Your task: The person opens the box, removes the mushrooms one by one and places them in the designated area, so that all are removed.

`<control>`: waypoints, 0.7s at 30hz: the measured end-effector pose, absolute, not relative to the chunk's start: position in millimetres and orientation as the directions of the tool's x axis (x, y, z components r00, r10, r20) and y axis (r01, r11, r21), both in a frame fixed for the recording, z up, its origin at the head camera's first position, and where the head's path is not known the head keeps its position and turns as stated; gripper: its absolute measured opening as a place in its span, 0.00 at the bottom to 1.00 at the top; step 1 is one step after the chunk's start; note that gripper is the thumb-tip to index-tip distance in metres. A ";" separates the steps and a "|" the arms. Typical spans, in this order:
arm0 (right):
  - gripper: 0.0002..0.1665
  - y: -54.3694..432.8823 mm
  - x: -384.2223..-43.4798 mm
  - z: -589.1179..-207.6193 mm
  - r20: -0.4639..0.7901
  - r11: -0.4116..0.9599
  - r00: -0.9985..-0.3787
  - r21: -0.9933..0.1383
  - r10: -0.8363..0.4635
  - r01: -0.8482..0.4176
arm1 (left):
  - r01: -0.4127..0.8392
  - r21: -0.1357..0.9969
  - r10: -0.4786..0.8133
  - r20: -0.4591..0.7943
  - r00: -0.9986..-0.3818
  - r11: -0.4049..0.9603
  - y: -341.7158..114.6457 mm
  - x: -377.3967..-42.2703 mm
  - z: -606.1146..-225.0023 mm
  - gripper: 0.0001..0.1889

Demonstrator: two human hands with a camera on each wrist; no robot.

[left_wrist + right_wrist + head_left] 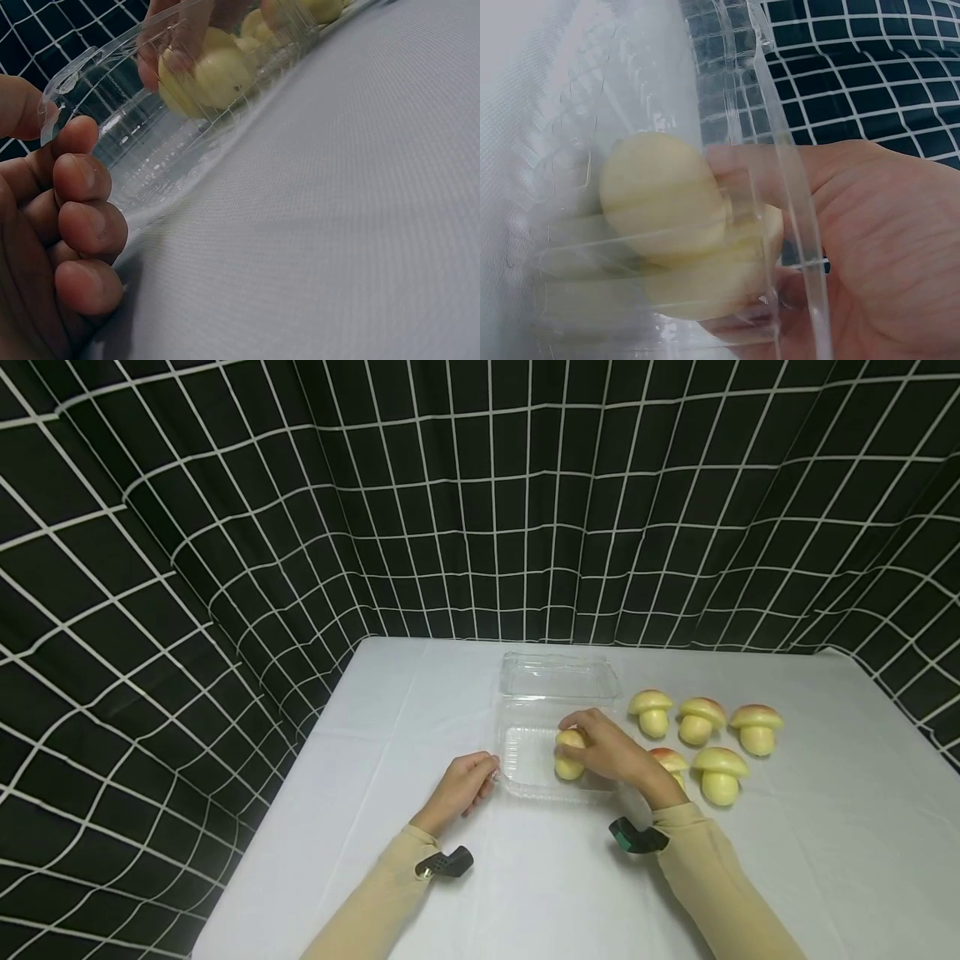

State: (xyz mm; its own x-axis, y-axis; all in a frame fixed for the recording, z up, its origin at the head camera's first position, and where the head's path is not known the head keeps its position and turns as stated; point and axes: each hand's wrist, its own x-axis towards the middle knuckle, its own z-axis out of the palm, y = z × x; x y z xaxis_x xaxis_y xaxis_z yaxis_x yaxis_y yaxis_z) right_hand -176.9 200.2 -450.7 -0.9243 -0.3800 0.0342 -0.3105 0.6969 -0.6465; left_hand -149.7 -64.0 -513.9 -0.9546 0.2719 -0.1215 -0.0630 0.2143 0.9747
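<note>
A clear plastic clamshell box point(525, 753) lies with its lid point(558, 679) folded back behind it. My left hand point(462, 783) pinches the box's near left rim between thumb and forefinger, the other fingers curled below, as the left wrist view shows. Inside the box, toward its right side, my right hand point(609, 750) grips a pale yellow toy mushroom point(568, 764). Through the clear wall in the right wrist view, the mushroom point(660, 191) shows its rounded end low in the box, fingers around it. Part of the mushroom is hidden by my fingers.
Right of the box stand several more toy mushrooms point(720, 774) with yellow, red-tinged caps, one partly covered by my right forearm. A white cloth covers the table point(420, 710). Black curtains with a white grid point(465, 510) close off the back and sides.
</note>
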 end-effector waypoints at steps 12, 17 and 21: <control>0.29 200.8 -177.8 -454.2 -0.021 0.711 -0.905 -0.626 -0.426 -0.320 | -0.056 0.976 0.280 -0.115 -0.953 0.210 -63.9 -149.2 -515.4 0.20; 0.30 199.9 -178.3 -454.9 -0.026 0.719 -0.903 -0.614 -0.430 -0.325 | -0.055 0.977 0.280 -0.113 -0.953 0.207 -64.0 -148.7 -514.9 0.20; 0.27 199.5 -177.4 -454.3 -0.005 0.718 -0.903 -0.609 -0.429 -0.338 | -0.058 0.977 0.281 -0.115 -0.953 0.203 -64.5 -148.8 -514.3 0.20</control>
